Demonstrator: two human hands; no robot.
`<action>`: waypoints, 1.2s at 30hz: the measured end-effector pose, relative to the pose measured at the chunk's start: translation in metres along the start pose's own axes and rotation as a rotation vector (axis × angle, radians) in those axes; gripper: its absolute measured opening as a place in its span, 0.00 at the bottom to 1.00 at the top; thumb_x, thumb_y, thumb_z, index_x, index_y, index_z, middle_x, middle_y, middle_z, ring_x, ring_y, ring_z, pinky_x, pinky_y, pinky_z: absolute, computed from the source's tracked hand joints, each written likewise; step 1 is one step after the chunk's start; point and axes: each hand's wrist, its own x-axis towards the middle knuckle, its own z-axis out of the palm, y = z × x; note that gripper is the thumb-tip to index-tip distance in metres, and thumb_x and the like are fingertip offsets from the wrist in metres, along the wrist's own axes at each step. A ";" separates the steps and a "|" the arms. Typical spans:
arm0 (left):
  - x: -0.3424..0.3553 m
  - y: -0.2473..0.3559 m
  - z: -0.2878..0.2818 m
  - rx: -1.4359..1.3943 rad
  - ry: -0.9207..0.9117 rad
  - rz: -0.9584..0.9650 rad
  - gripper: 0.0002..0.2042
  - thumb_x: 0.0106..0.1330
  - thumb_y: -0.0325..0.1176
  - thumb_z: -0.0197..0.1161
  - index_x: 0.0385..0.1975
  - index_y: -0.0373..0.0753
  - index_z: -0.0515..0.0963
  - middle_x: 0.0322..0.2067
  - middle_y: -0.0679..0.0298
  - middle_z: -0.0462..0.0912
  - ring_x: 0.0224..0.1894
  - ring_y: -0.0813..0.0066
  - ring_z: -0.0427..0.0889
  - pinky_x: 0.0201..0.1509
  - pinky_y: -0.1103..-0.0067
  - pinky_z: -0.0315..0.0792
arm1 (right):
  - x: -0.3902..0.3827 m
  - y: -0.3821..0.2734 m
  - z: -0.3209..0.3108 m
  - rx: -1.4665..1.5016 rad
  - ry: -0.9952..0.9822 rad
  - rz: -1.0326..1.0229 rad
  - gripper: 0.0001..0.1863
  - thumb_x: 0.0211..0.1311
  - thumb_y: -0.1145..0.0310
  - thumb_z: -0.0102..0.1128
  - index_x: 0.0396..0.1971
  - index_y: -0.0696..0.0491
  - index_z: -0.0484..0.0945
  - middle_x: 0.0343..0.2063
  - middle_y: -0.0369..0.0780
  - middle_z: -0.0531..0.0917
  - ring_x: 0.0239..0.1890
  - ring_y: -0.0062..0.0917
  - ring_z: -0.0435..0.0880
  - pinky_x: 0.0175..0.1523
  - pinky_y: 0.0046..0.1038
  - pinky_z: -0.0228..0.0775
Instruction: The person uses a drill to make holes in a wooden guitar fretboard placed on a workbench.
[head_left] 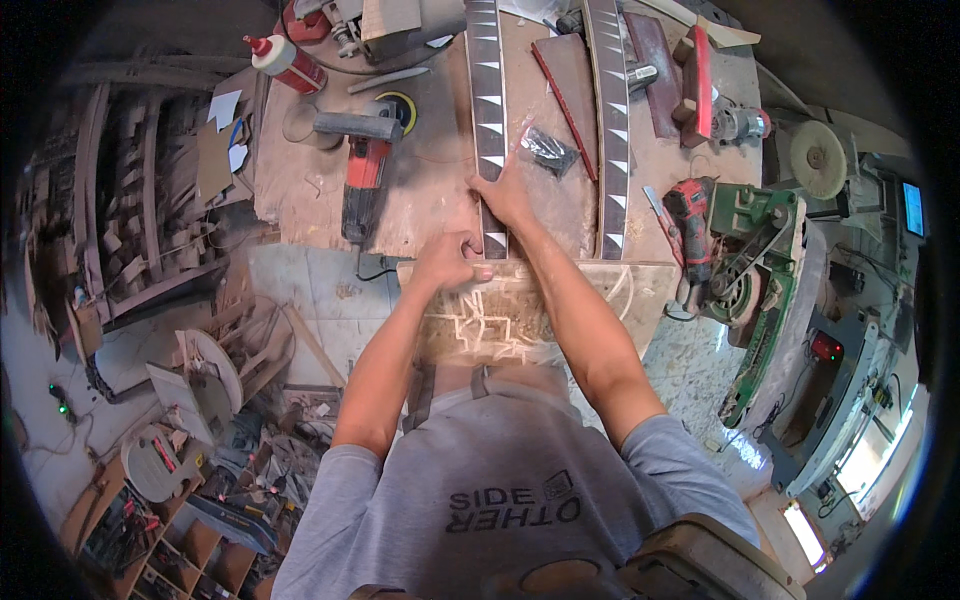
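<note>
A long dark guitar fretboard (487, 85) with white triangular inlays and pale edges lies lengthwise on the workbench, pointing away from me. Across its near part rests my right hand (507, 197), its thumb at the left edge and its fingers at the right side, gripping it. My left hand (452, 262) is by the fretboard's near end, with fingers curled together; whatever they may pinch is hidden. To the right lies a second, similar fretboard (612, 130). Between the two are a thin red strip (563, 108) and a clear bag of small dark pieces (550, 150).
On the bench's left are a red-and-black power tool (366, 180) and a glue bottle (286, 63). On the right sit a cordless drill (690, 225), a red-faced block (694, 85) and a green belt machine (760, 260). A marked wooden board (480, 330) borders the near edge.
</note>
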 end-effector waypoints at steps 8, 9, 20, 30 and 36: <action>-0.001 0.009 -0.004 0.031 -0.030 -0.015 0.28 0.45 0.48 0.83 0.44 0.40 0.84 0.37 0.60 0.88 0.44 0.58 0.87 0.51 0.67 0.79 | 0.000 0.001 0.000 0.010 0.008 0.037 0.47 0.53 0.56 0.74 0.66 0.67 0.60 0.56 0.64 0.76 0.59 0.57 0.78 0.65 0.46 0.69; -0.001 0.008 -0.003 0.036 -0.030 -0.011 0.27 0.45 0.48 0.83 0.43 0.40 0.84 0.37 0.60 0.88 0.44 0.58 0.87 0.51 0.67 0.79 | 0.000 0.003 0.002 0.026 0.015 0.031 0.48 0.53 0.56 0.74 0.66 0.67 0.59 0.56 0.64 0.76 0.59 0.57 0.78 0.65 0.46 0.68; 0.021 -0.002 0.001 -0.532 0.117 -0.099 0.24 0.59 0.48 0.74 0.47 0.36 0.84 0.38 0.52 0.89 0.41 0.59 0.88 0.49 0.67 0.79 | -0.006 -0.007 0.001 -0.092 0.076 -0.062 0.48 0.53 0.58 0.74 0.66 0.69 0.59 0.49 0.62 0.81 0.52 0.53 0.83 0.61 0.44 0.73; 0.028 0.031 0.022 -0.184 0.241 -0.006 0.25 0.61 0.46 0.73 0.51 0.35 0.82 0.44 0.43 0.87 0.49 0.44 0.85 0.57 0.60 0.76 | -0.003 -0.021 -0.020 -0.189 -0.027 0.006 0.49 0.52 0.49 0.76 0.66 0.66 0.64 0.55 0.62 0.80 0.56 0.54 0.82 0.62 0.44 0.72; 0.029 0.026 0.030 -0.225 0.257 -0.009 0.24 0.62 0.45 0.73 0.52 0.35 0.82 0.45 0.44 0.87 0.50 0.46 0.85 0.58 0.62 0.76 | 0.033 -0.026 -0.103 -0.433 0.440 -0.253 0.22 0.55 0.60 0.72 0.45 0.58 0.81 0.49 0.54 0.82 0.53 0.53 0.80 0.62 0.45 0.71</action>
